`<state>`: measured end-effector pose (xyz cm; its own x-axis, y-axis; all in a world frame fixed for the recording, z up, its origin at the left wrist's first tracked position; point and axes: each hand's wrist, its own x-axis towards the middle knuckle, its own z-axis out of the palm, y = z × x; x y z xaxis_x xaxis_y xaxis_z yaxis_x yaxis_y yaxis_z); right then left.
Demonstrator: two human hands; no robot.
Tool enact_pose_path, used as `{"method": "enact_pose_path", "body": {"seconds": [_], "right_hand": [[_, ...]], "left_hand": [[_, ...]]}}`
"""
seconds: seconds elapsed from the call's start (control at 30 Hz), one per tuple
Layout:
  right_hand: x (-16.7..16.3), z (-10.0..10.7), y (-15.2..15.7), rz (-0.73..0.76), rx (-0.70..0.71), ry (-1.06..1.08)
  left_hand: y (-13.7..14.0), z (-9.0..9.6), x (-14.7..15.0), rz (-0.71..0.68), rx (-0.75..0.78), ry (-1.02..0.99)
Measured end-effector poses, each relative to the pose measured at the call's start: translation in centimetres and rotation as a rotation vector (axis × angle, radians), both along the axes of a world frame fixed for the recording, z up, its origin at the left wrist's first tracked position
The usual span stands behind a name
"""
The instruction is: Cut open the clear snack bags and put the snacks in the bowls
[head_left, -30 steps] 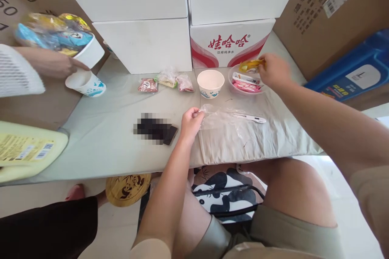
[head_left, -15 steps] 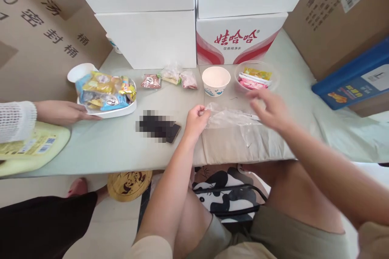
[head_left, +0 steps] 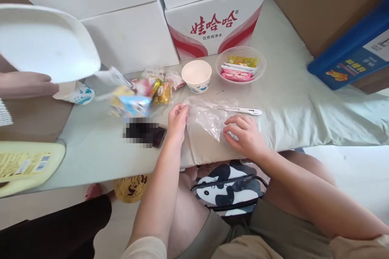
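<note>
A clear plastic bag (head_left: 209, 123) lies crumpled on the cloth-covered table, its left edge pinched in the closed fingers of my left hand (head_left: 178, 123). Just right of the bag is my right hand (head_left: 247, 137), fingers bent and apart, close to the plastic; whether they touch it is unclear. A white utility knife (head_left: 247, 111) lies behind that hand, its left end by the bag. Beyond the bag stand a paper cup (head_left: 199, 86) and a clear plastic bowl (head_left: 261, 66) with pink, white and yellow packets (head_left: 238, 73).
At left a co-worker's hand (head_left: 27, 85) holds up a tilted white tray (head_left: 51, 50). Wrapped snacks (head_left: 133, 103), partly blurred, tumble onto the table beside a phone (head_left: 159, 137). Another paper cup (head_left: 82, 94) lies tipped. A yellow-green jug (head_left: 33, 162) and white cartons (head_left: 212, 34) border the space.
My right hand has come down from near the bowl to the bag's right side. The co-worker's tray has been raised and tipped, and its snacks have spilled out. My view has turned rightward.
</note>
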<state>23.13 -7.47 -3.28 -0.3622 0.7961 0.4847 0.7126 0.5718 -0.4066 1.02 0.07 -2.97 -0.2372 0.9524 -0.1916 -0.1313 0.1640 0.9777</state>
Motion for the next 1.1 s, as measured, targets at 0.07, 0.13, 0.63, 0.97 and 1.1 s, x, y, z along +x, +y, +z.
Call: {"method": "enact_pose_path", "body": {"seconds": [0.07,0.13,0.63,0.97,1.1], "right_hand": [[0.3,0.2,0.5,-0.019,0.003,0.096],[0.7,0.5,0.7,-0.032,-0.02,0.189],[2.7,0.5,1.1,0.456,-0.455,-0.14],[4.6,-0.2,2.0,0.017,-0.358,-0.215],[5.1,-0.3,2.5,0.009,-0.373,-0.116]], "left_hand": [[0.2,0.0,0.1,0.08,0.03,-0.016],[0.4,0.0,0.0,0.153,0.049,0.01],[0.7,-1.7,-1.6,0.122,0.159,0.069],[-3.3,0.3,-0.6,-0.35,0.59,0.802],[-4.6,0.4,0.5,-0.801,0.514,0.975]]}}
